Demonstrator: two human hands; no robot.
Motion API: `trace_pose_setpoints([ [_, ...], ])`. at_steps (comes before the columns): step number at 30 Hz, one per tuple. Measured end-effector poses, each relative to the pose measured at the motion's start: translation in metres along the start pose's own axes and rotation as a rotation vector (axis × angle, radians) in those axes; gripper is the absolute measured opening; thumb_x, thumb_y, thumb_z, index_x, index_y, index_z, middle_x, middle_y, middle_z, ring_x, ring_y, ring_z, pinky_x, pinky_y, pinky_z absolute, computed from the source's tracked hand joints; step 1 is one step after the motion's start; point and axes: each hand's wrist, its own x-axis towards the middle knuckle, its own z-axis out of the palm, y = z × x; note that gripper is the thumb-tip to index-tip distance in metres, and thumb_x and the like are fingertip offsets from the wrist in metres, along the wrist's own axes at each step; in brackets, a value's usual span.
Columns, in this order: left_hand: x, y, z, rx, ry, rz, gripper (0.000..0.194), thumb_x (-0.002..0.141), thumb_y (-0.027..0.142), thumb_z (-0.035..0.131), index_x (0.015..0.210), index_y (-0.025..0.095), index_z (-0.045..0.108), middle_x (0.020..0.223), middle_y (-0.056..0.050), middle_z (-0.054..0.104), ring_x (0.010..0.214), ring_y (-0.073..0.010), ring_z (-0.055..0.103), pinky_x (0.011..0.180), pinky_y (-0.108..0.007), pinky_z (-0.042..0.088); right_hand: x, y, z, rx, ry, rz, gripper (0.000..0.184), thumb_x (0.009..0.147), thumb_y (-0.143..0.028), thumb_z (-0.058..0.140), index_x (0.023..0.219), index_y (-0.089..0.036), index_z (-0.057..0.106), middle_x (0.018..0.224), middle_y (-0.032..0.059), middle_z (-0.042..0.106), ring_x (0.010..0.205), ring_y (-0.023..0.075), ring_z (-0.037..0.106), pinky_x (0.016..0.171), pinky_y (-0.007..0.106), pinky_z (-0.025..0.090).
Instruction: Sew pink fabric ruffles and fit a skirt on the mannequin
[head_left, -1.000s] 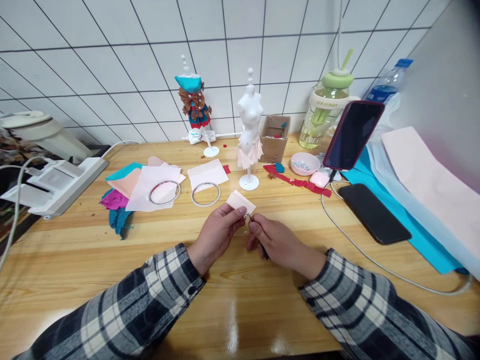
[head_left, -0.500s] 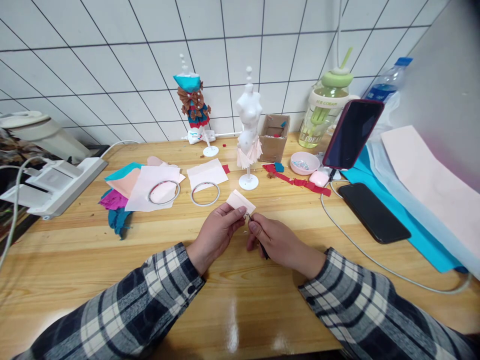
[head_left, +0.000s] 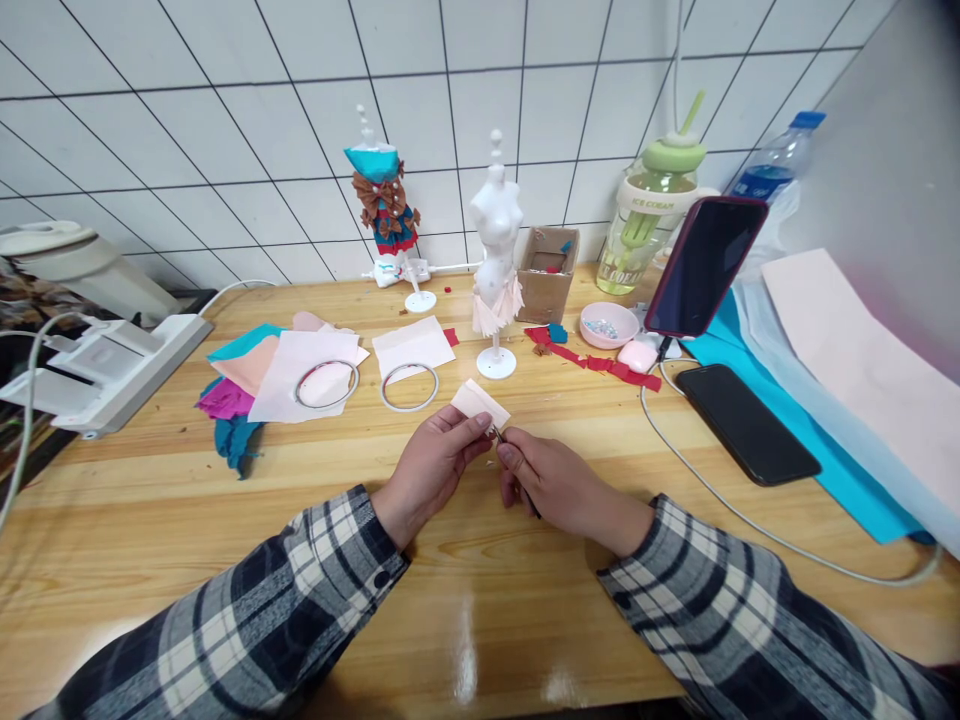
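Note:
My left hand (head_left: 435, 458) pinches a small folded piece of pale pink paper (head_left: 480, 402) between thumb and fingers. My right hand (head_left: 551, 480) is closed around small dark-handled scissors (head_left: 533, 503), mostly hidden in the fist. Their thin metal tips meet the paper's lower edge, right by my left thumb. A tiny pale scrap lies on the table just under the tips. Beyond my hands stands a white mini dress form (head_left: 496, 225) on a round base, with a fringe of pale pink strips (head_left: 496, 308) around its hips.
Another dress form (head_left: 386, 200), dressed in teal and brown, stands behind. Two metal rings (head_left: 409, 408) lie on paper sheets at left, near coloured scraps (head_left: 232, 400). Rightward are a cardboard box (head_left: 549, 295), pink bowl (head_left: 609, 340), red strip (head_left: 615, 368), phones (head_left: 750, 425) and a cup (head_left: 637, 240).
The scissors' dark handle has shifted slightly within my right hand, and its fingers have moved a little. My left hand and the paper stay in place.

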Motion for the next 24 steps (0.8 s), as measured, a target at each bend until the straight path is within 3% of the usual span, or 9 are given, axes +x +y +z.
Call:
trace_pose_setpoints([
  [11, 0.001, -0.002, -0.005, 0.012, 0.023, 0.028, 0.022, 0.075, 0.019, 0.075, 0.097, 0.017, 0.070, 0.086, 0.001, 0.069, 0.072, -0.0059, 0.060, 0.068, -0.016, 0.048, -0.008, 0.001, -0.016, -0.075, -0.005, -0.003, 0.035, 0.100, -0.046, 0.026, 0.087, -0.023, 0.048, 0.058, -0.0045, 0.054, 0.057, 0.0123, 0.052, 0.058, 0.026, 0.034],
  [24, 0.002, -0.002, -0.008, 0.086, -0.066, 0.019, 0.017, 0.075, 0.018, 0.075, 0.091, 0.014, 0.070, 0.085, -0.002, 0.071, 0.073, -0.0094, 0.062, 0.068, -0.020, 0.048, -0.007, 0.004, -0.016, -0.014, -0.002, 0.015, 0.041, 0.099, -0.048, 0.024, 0.089, -0.022, 0.054, 0.059, -0.0043, 0.051, 0.055, 0.0112, 0.048, 0.059, 0.025, 0.035],
])
